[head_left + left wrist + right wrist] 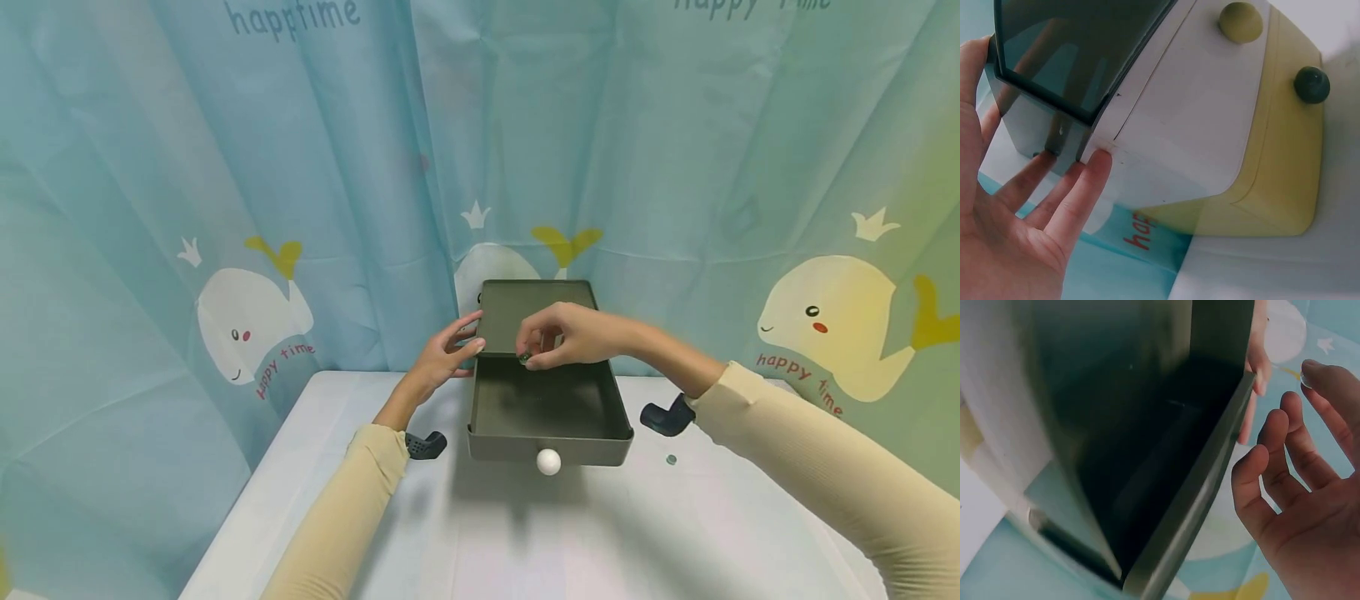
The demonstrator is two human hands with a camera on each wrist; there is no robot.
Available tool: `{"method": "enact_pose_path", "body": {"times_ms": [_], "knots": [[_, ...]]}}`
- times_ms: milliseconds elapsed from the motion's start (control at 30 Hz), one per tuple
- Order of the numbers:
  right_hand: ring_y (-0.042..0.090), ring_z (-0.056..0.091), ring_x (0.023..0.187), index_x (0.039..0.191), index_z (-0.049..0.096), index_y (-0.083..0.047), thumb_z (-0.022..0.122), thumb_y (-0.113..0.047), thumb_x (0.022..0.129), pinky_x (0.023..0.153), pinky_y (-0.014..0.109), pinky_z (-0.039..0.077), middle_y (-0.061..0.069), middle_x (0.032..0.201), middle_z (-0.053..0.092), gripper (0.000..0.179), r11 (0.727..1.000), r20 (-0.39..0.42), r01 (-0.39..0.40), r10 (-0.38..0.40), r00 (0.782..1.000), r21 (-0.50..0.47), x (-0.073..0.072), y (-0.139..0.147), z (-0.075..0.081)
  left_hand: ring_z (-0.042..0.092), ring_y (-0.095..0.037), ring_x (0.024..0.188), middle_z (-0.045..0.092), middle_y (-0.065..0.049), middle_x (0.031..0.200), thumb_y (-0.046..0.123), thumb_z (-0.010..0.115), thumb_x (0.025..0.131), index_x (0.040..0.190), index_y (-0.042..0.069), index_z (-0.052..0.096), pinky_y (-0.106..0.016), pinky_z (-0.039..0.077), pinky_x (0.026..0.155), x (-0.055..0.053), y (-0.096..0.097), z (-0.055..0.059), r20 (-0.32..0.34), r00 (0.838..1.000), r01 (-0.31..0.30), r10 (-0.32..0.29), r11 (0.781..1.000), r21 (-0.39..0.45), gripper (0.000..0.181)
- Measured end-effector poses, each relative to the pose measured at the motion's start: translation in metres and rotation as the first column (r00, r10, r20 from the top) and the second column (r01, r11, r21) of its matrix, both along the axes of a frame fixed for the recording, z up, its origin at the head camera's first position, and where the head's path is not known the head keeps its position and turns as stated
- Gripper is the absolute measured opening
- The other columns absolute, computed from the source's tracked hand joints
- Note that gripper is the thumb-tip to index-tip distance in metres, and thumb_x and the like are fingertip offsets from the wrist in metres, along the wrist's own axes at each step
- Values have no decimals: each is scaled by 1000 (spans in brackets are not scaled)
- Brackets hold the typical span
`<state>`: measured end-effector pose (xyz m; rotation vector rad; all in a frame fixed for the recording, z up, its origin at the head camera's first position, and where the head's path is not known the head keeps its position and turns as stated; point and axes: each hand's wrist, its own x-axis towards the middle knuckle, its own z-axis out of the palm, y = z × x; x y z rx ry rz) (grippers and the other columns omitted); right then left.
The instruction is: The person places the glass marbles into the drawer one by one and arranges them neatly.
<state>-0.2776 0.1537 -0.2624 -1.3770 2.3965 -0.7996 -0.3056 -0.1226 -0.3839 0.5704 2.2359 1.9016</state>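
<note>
A dark green cabinet (536, 317) stands on the white table, its top drawer (551, 451) pulled out, with a white knob (549, 462) on the front. My left hand (442, 354) rests at the cabinet's left side, its fingers spread and fairly straight. In the left wrist view a fingertip touches a pale panel (1185, 119). My right hand (558, 337) is above the back of the drawer and pinches a small shiny green glass marble (524, 358) between thumb and fingertip. The right wrist view shows the marble (1305, 380) partly covered by the fingers; the other fingers are loosely bent.
A small greenish round piece (671, 459) lies on the table (720, 533), right of the drawer. In the left wrist view, a yellow knob (1240, 22) and a dark green knob (1312, 85) project from the cabinet. A light blue curtain (360, 167) with printed whales hangs behind.
</note>
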Motion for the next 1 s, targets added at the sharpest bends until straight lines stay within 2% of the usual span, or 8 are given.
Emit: {"method": "enact_pose_path", "body": {"times_ms": [333, 800, 1000], "knots": [[18, 64, 75, 105, 73, -16, 74, -17, 97, 73, 41, 54, -2, 84, 66, 9, 995, 56, -95, 95, 994, 5, -2, -24, -12, 49, -31, 140, 39, -9, 160, 34, 65, 103, 155, 40, 45, -52, 56, 97, -1, 0, -1, 15, 1000, -10, 10, 1000, 4, 56], [16, 64, 75, 104, 72, -17, 74, -16, 96, 75, 40, 55, -3, 84, 66, 8, 996, 55, -92, 91, 994, 15, 1, -31, -12, 47, -33, 141, 38, -12, 160, 31, 64, 103, 156, 36, 44, -54, 55, 97, 0, -1, 1, 1, 1000, 0, 0, 1000, 22, 57], [17, 65, 75, 110, 71, -12, 74, -16, 96, 75, 41, 55, -1, 84, 66, 15, 996, 71, -88, 86, 994, 17, 4, -31, -11, 48, -34, 140, 38, -12, 161, 33, 65, 103, 156, 36, 44, -53, 55, 96, -2, 0, -1, 5, 1000, 2, -2, 1000, 17, 57]]}}
